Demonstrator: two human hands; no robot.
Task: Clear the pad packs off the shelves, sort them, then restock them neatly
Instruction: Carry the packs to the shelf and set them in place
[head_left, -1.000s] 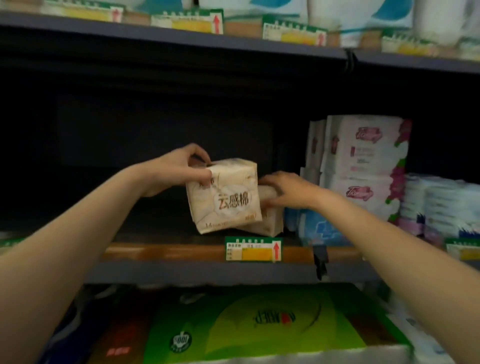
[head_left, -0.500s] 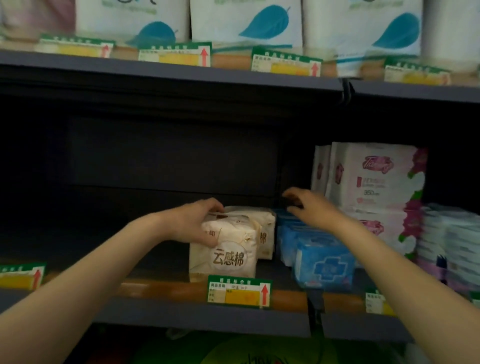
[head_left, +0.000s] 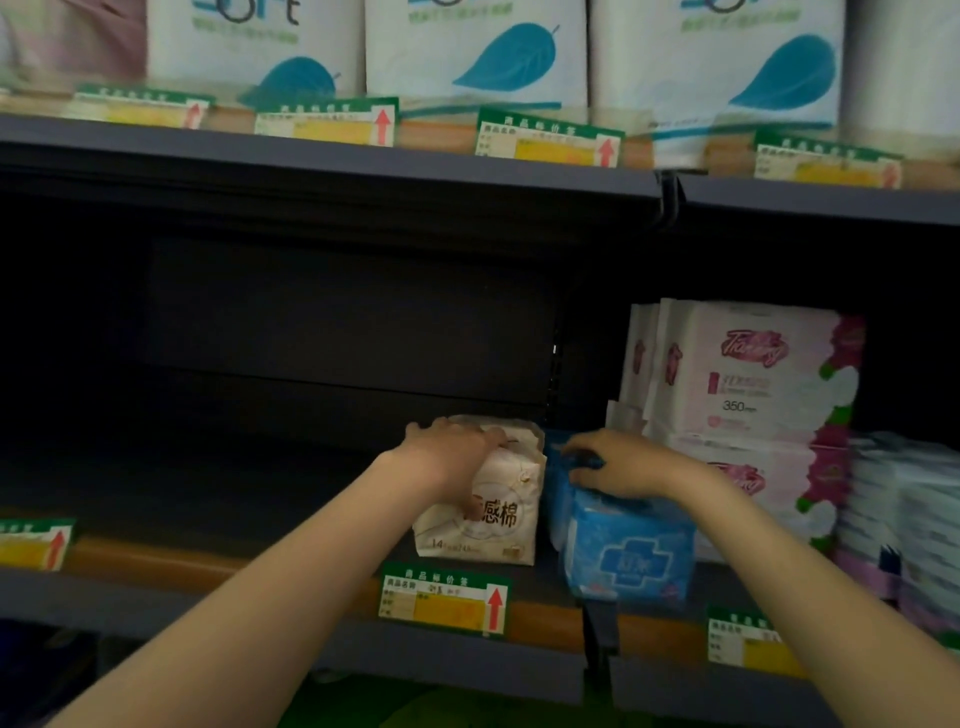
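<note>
Fingers (head_left: 470, 434) of the left hand (head_left: 452, 452) gripped the cream pack's (head_left: 488, 514) top; right hand (head_left: 608, 462) rested loosely on the blue packs (head_left: 628, 545). Best to square the cream pack flush beside them.

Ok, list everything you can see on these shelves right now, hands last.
cream pad packs: two, cream, middle shelf centre, one behind the other
blue pad packs: a few, blue, right of the cream ones
pink pad packs: several, white and pink, stacked further right
striped packs: a stack, white and blue, far right
leaf packs: several, white with teal leaf, top shelf
price tags: several, green and yellow, shelf edges
left hand: on the front cream pack
right hand: on the blue packs
</note>
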